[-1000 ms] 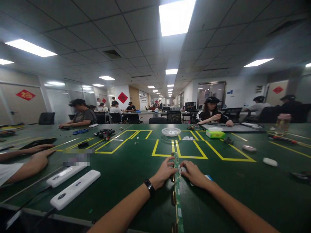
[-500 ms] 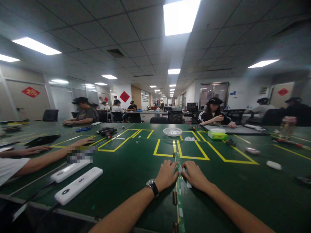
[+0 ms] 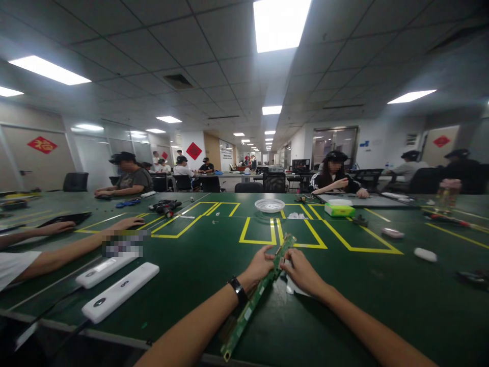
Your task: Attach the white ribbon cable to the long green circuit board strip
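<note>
A long, narrow green circuit board [image 3: 250,309] slants across the table in front of me, its near end toward the lower left. My left hand [image 3: 260,266] is closed on the board's left edge near its far end. On the opposite edge, my right hand [image 3: 301,270] grips it with bent fingers, and the fingertips press close to a small pale part on its face. Under the right palm a crumpled white sheet [image 3: 291,287], perhaps tissue, partly shows; the hand hides the remainder.
Two white power strips [image 3: 120,292] lie on the left beside a co-worker's arm [image 3: 72,251]. Beyond my hands are a white round basket [image 3: 270,206] and yellow tape outlines [image 3: 257,242]. A green tissue pack [image 3: 339,209] and a white mouse-shaped object [image 3: 425,255] sit to the right.
The circuit board has turned from pointing straight away to a slant, its near end swinging left. My right hand's fingers have curled in, and more of the white sheet shows beneath it.
</note>
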`<state>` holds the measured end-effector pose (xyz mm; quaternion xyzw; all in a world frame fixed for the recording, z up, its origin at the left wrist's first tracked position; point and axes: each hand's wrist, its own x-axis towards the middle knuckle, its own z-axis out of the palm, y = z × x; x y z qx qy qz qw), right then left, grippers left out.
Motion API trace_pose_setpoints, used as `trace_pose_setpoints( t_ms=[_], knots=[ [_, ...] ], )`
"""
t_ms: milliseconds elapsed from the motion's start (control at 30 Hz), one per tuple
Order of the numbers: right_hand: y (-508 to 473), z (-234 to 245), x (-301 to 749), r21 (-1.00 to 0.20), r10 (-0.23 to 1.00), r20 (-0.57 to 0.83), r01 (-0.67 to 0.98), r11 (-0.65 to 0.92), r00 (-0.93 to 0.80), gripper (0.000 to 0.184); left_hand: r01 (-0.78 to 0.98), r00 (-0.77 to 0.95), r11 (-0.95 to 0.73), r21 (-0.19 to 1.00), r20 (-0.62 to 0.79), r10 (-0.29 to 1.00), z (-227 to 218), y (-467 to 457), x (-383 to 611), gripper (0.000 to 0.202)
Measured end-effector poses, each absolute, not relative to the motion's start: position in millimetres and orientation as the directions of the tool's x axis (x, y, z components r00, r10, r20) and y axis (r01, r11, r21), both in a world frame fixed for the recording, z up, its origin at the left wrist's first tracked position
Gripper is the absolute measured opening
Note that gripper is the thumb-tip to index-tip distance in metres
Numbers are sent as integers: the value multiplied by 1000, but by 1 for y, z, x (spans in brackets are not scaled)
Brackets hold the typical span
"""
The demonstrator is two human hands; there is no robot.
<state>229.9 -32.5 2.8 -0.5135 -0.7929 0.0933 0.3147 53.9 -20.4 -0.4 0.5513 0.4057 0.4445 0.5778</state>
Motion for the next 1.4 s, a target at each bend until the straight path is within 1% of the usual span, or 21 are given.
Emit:
trace_pose_setpoints(
  t_ms=[33,100,133,200,233,300,433,500,567,733,833,1033,1400],
  knots=[
    [-33,6,230,-520,874,408,720,460,-265,16,-119,278,50,992,-15,960,2,-20,52,78],
    [-35,13,231,-632,890,378,631,450,-255,22,-200,248,89,976,-37,968,10,-22,48,79],
    [-36,16,231,-683,898,358,585,438,-255,25,-220,241,100,970,-45,969,14,-24,46,76],
    [-40,19,229,-765,908,300,494,413,-293,32,-244,267,90,966,-22,963,22,-29,42,64],
    [-42,20,227,-799,911,270,456,393,-312,36,-243,289,83,966,-9,957,26,-31,41,57],
    [-46,20,223,-858,917,213,385,340,-336,42,-261,287,65,963,12,958,31,-35,39,51],
    [-51,18,217,-941,938,129,260,218,-323,45,-241,260,59,969,7,966,31,-37,40,39],
    [-51,18,216,-960,953,106,222,173,-285,45,-210,263,66,975,-9,965,27,-37,42,30],
    [-51,19,216,-970,965,101,192,149,-241,43,-188,273,66,980,-12,962,24,-36,44,27],
    [-50,22,217,-977,976,134,142,159,-169,40,-212,342,27,977,48,939,20,-37,46,39],
    [-50,21,217,-981,978,126,126,148,-169,39,-248,382,17,969,82,920,19,-37,44,40],
    [-51,22,217,-976,977,148,134,170,-157,37,-259,412,38,965,75,908,14,-36,44,41],
    [-53,23,216,-972,974,160,147,184,-162,39,-226,391,40,973,53,919,16,-40,45,36]
  ],
)
